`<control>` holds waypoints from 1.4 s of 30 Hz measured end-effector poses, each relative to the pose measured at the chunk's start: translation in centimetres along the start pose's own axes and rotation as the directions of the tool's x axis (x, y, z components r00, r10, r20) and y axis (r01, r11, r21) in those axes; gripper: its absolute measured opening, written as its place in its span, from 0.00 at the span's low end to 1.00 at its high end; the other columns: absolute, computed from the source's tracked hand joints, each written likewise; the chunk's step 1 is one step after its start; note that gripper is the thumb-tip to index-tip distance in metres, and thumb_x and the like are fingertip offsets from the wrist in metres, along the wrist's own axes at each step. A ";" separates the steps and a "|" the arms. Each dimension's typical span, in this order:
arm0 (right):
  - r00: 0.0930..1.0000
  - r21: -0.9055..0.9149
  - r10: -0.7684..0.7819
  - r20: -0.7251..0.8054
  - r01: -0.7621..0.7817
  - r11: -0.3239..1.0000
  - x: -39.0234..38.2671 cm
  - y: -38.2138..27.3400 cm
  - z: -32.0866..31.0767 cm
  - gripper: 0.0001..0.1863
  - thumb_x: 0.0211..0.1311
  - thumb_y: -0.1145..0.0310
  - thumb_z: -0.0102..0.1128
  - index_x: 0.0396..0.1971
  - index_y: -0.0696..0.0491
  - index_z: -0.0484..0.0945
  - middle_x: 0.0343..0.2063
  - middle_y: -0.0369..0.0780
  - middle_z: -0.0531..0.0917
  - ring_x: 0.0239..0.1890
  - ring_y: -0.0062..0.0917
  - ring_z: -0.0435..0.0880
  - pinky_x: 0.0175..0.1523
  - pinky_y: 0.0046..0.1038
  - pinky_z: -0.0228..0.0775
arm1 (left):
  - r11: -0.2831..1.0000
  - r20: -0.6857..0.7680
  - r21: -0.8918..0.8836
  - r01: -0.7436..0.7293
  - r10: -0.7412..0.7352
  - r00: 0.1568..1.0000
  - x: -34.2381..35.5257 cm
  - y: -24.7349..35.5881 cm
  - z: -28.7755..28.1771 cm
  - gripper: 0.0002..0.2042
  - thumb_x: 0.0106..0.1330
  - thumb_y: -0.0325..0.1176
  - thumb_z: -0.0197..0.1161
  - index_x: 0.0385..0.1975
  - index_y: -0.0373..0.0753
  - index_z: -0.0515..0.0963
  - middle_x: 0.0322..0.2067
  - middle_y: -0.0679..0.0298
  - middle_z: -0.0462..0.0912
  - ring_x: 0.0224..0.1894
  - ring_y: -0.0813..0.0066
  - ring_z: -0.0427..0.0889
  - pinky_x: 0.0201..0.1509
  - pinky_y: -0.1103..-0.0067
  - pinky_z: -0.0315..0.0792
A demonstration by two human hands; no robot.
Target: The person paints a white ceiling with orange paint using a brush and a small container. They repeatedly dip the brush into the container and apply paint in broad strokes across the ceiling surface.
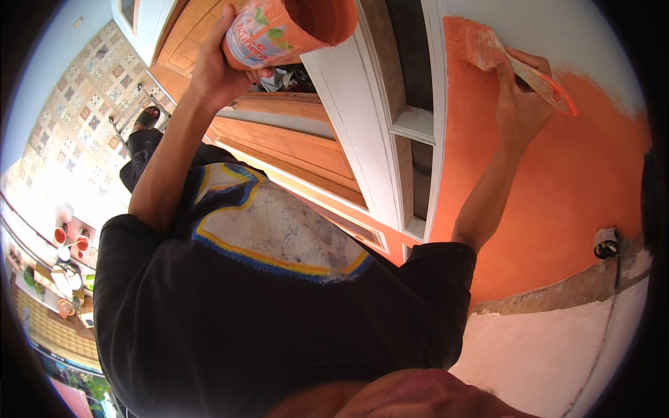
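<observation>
My left hand (217, 78) is wrapped round the lower side of a cut-off plastic container (258, 43), which is tilted and smeared with orange paint inside and along its rim. Over on the right, my right hand (521, 104) grips a paintbrush (519, 68) by its pale handle with an orange end. The bristles are coated in orange and press on the wall at the upper edge of the painted area, beside the white frame. Fresh orange paint (516, 188) covers much of the wall (592, 42), while bare pale grey shows above it. How much paint the container holds is hidden.
A white window frame (411, 122) borders the painted wall, with wooden panels (293, 150) left of it. An electrical box with wires (606, 243) sits low in the wall. Red-rimmed containers (82, 242) and clutter stand at far left, near patterned floor tiles (90, 104).
</observation>
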State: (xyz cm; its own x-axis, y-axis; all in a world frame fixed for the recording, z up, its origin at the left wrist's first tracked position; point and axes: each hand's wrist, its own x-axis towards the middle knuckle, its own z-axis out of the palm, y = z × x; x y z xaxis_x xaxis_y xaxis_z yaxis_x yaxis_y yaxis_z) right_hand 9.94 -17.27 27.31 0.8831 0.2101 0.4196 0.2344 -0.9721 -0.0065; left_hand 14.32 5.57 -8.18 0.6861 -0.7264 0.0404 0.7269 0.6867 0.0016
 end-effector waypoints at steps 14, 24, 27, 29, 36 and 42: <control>0.999 -0.008 0.031 0.009 -0.031 0.999 0.5 -0.2 -0.1 0.07 0.59 0.76 0.74 0.34 0.58 0.84 0.29 0.35 0.86 0.29 0.17 0.82 0.37 0.21 0.75 | 1.000 -0.039 0.027 -0.004 0.005 0.999 0.0 -0.1 0.2 0.34 0.76 0.65 0.43 0.64 0.40 0.70 0.55 0.52 0.81 0.51 0.55 0.85 0.35 0.74 0.76; 1.000 0.035 0.008 0.008 -0.008 0.999 1.4 -0.2 0.1 0.07 0.59 0.76 0.73 0.35 0.59 0.84 0.29 0.35 0.86 0.30 0.17 0.82 0.39 0.21 0.76 | 0.999 -0.052 0.008 -0.033 0.033 0.998 -0.3 0.5 0.4 0.33 0.76 0.64 0.43 0.64 0.40 0.70 0.54 0.53 0.81 0.50 0.55 0.85 0.34 0.74 0.76; 1.000 0.057 -0.005 0.003 0.005 0.998 1.8 -0.4 0.3 0.07 0.59 0.77 0.73 0.35 0.59 0.84 0.29 0.35 0.86 0.30 0.17 0.83 0.38 0.21 0.76 | 0.999 -0.052 0.020 -0.035 0.036 0.998 -0.4 0.6 0.7 0.33 0.77 0.64 0.43 0.64 0.40 0.70 0.54 0.53 0.82 0.50 0.54 0.85 0.34 0.74 0.75; 1.000 0.058 0.001 0.007 -0.001 0.998 2.0 -0.5 0.3 0.06 0.59 0.77 0.73 0.35 0.59 0.84 0.28 0.36 0.86 0.29 0.17 0.83 0.38 0.21 0.76 | 0.999 -0.035 0.020 -0.031 0.031 0.999 -0.4 0.6 0.7 0.33 0.77 0.64 0.43 0.63 0.40 0.71 0.54 0.53 0.82 0.50 0.54 0.85 0.34 0.74 0.75; 1.000 0.023 -0.005 0.009 0.005 1.000 2.7 -1.0 0.5 0.06 0.59 0.78 0.73 0.35 0.59 0.84 0.27 0.36 0.86 0.29 0.17 0.83 0.36 0.20 0.76 | 0.999 0.015 -0.018 -0.033 0.034 0.999 -0.5 1.1 0.9 0.33 0.77 0.64 0.42 0.63 0.40 0.71 0.54 0.54 0.82 0.49 0.54 0.85 0.34 0.74 0.76; 0.999 -0.004 -0.038 -0.003 0.038 0.999 3.3 -0.6 0.6 0.06 0.58 0.77 0.73 0.34 0.59 0.84 0.28 0.35 0.86 0.29 0.15 0.82 0.36 0.20 0.75 | 0.999 0.036 -0.024 -0.040 0.041 0.999 -0.7 1.2 1.0 0.32 0.78 0.63 0.42 0.62 0.41 0.72 0.53 0.55 0.82 0.49 0.57 0.85 0.34 0.73 0.76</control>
State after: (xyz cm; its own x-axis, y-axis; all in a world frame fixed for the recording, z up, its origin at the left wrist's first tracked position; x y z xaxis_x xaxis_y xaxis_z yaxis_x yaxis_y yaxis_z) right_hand 12.95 -15.93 28.17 0.8723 0.2466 0.4222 0.2661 -0.9639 0.0131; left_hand 14.68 6.92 -7.21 0.7136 -0.6964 0.0761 0.6995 0.7142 -0.0237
